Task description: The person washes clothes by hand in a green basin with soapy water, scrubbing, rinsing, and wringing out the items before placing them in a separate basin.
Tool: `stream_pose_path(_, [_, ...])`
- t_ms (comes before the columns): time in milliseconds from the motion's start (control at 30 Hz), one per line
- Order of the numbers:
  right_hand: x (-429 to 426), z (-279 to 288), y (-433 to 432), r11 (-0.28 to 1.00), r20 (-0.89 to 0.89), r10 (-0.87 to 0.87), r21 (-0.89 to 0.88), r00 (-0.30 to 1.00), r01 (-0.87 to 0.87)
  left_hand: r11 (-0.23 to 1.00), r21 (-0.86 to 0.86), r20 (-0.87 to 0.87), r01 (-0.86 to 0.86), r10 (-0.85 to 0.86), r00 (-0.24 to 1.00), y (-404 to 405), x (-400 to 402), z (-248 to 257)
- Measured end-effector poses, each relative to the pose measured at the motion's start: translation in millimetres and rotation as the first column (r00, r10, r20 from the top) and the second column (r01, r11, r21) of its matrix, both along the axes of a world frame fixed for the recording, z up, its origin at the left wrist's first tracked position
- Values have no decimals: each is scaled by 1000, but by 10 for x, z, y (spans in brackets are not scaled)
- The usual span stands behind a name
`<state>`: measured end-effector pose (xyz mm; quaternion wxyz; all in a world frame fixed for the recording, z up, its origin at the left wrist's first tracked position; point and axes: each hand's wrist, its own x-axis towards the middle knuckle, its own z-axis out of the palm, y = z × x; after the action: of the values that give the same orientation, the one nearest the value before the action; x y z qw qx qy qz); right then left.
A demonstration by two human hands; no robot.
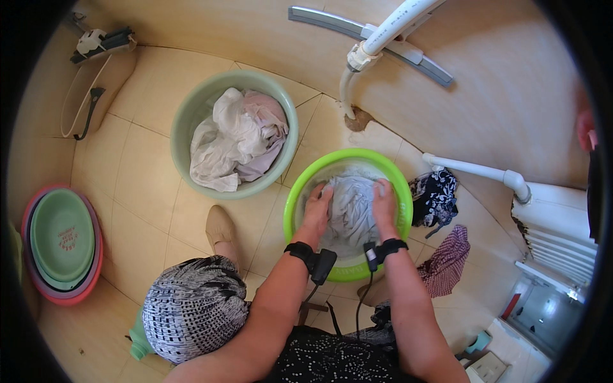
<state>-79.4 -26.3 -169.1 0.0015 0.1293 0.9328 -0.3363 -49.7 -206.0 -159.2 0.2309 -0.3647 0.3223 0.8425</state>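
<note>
A lime-green-rimmed plastic basin (290, 210) stands on the floor before me, with cloudy, sudsy water around a bunched pale grey-blue cloth (352, 203). My left hand (316, 213) grips the cloth's left side, fingers partly hidden by the rim of the bundle. On its right side, my right hand (384, 206) holds the same cloth, its fingertips curled at the far edge. Both wrists wear black straps with small devices and cables. Farther left, a larger pale green basin (179, 143) contains a heap of white and pinkish wet-looking cloth (234, 134).
Right of the lime basin lie a black patterned cloth (436, 196) and a red checked cloth (445, 263). White drain pipes (479, 170) run along the wall. Stacked basins (62, 239) lean at far left. A green plastic bottle (139, 340) stands beside my patterned-clad knee (196, 306).
</note>
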Motion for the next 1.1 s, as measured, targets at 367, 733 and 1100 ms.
stream_pose_path(367, [311, 301, -493, 591, 400, 157, -771, 903, 239, 983, 6, 69, -182, 181, 981, -37, 7, -112])
stream_pose_path(733, [694, 1306, -825, 958, 221, 256, -189, 941, -216, 955, 215, 146, -207, 178, 973, 168, 24, 619])
stream_pose_path(1100, [840, 1792, -370, 787, 146, -78, -599, 986, 151, 937, -155, -437, 313, -349, 829, 158, -22, 1101])
